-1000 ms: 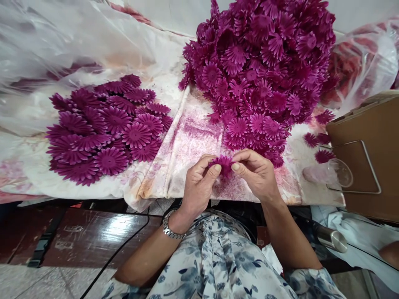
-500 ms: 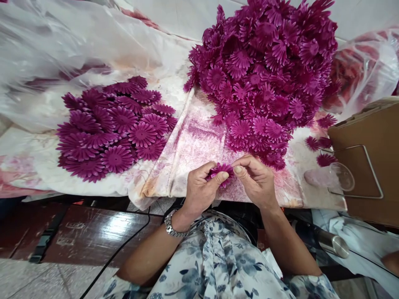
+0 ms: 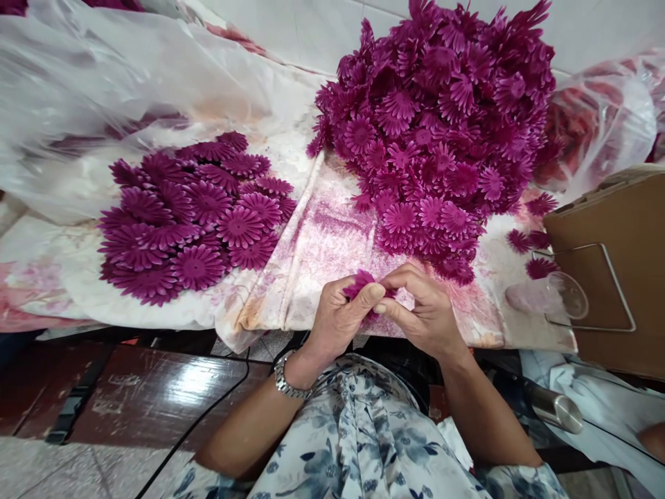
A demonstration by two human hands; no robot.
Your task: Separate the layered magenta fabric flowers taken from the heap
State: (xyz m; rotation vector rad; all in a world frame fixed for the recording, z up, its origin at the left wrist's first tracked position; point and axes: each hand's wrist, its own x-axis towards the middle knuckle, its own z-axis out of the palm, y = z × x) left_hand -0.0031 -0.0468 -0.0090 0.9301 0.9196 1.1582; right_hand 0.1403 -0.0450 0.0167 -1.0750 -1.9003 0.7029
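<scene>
A magenta flower (image 3: 357, 283), partly hidden, is pinched in the fingers (image 3: 370, 295).

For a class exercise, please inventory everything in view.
Held flower: one, purple, centre
Large flower pile: one, purple, back right
Small flower pile: one, purple, left
Loose flowers: four, purple, right
Tablecloth: one, whitish, beneath flowers
Plastic sheeting: count unclear, whitish, left
Red-filled bag: one, clear, right
Box: one, brown, right
Wire frame: one, silver, right
Cup: one, clear, right
Cylinder: one, silver, right
Bench: one, maroon, left
Strap: one, black, left
Wall: one, white, back
Watch: one, silver, left wrist
Shirt: one, white, bottom
Left grip: one, bare, centre
Right grip: one, bare, centre
</scene>
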